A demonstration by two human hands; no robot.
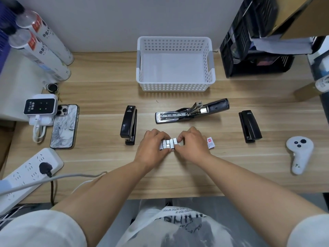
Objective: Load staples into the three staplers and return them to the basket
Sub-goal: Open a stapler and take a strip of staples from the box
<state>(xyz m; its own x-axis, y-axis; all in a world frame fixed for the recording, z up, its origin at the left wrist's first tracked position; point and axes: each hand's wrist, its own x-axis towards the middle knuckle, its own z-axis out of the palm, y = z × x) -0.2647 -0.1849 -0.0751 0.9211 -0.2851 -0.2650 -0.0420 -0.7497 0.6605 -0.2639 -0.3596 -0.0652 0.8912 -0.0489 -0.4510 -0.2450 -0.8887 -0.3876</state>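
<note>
Both hands meet at the middle of the wooden desk over a block of silver staples. My left hand grips its left end and my right hand pinches its right end. Just beyond them lies a black stapler opened flat, its metal magazine exposed. A closed black stapler stands to the left and another closed one to the right. The white perforated basket sits empty at the back. A small white and red staple box peeks out beside my right hand.
A phone, a charger with a display and a white power strip lie at the left. Two spray cans lean at the back left. A white controller rests at the right, black file trays behind it.
</note>
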